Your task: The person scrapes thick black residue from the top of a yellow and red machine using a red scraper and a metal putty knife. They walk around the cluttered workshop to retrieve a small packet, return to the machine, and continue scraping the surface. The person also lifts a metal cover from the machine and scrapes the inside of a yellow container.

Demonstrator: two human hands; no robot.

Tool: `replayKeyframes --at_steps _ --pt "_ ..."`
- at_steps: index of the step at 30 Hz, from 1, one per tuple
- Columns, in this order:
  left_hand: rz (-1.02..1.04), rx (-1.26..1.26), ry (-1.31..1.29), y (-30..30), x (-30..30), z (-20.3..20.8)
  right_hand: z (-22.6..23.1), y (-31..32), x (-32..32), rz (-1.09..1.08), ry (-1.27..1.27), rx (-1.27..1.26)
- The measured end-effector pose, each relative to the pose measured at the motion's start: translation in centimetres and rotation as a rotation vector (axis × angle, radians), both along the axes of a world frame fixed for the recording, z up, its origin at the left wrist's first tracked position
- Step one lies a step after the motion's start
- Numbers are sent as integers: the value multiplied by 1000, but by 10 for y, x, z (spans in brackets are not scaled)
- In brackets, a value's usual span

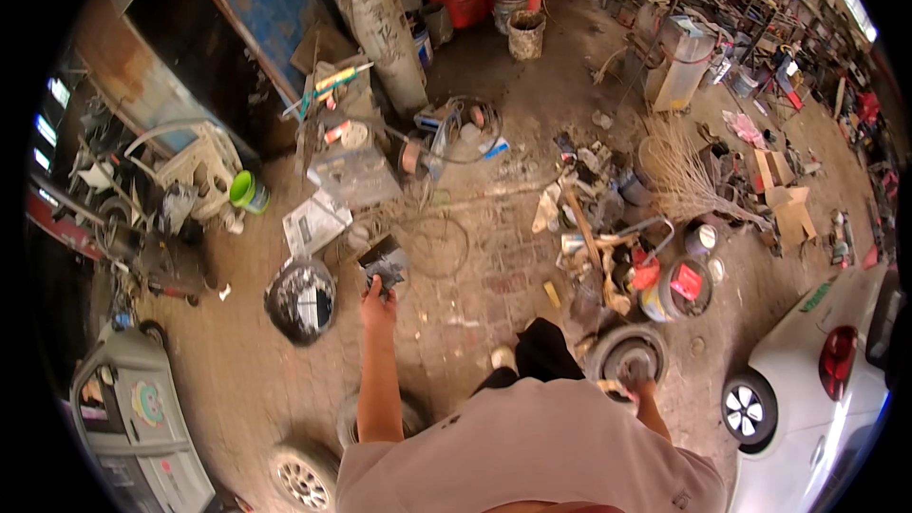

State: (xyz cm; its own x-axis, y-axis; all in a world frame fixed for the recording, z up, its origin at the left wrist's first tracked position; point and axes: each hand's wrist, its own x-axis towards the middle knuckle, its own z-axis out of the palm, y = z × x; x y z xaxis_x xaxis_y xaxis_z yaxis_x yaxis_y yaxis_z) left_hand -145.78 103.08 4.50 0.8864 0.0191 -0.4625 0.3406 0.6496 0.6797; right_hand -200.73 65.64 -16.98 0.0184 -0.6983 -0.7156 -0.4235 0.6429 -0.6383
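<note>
My left hand [378, 302] is stretched out over the floor, its fingers closed on a dark grey flat piece [384, 261] with uneven edges. Just left of it stands a round black tub [275, 300], smeared grey-white inside, with a light rectangular thing in it. My right hand [642, 388] is low at the right, close against a round grey tyre-like ring [600, 353]. A small pale thing [616, 388] shows beside its fingertips; whether the hand holds it, I cannot tell.
Loose wheels [304, 477] lie near my body. A bucket [676, 289], a dry twig broom [698, 176] and piled scrap stand to the right. A gas cylinder [380, 28] rises behind a cluttered metal box [353, 176]. Cars flank both sides, one silver-white [807, 370].
</note>
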Motion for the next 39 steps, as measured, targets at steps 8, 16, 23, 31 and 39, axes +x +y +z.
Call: replayKeyframes --at_steps 8,16,23,31,39 --pt "-122 -40 4 -170 208 -6 14 -86 158 -222 138 227" --pt "-96 -22 -45 -310 383 52 -12 -349 508 970 508 -572" --pt "-31 5 -6 -429 533 62 152 -492 831 447 -414 -384" --pt "-77 -54 29 -581 721 78 80 -625 882 585 248 -637" --pt "-60 -32 9 -689 887 73 107 -677 895 -197 -210 74"
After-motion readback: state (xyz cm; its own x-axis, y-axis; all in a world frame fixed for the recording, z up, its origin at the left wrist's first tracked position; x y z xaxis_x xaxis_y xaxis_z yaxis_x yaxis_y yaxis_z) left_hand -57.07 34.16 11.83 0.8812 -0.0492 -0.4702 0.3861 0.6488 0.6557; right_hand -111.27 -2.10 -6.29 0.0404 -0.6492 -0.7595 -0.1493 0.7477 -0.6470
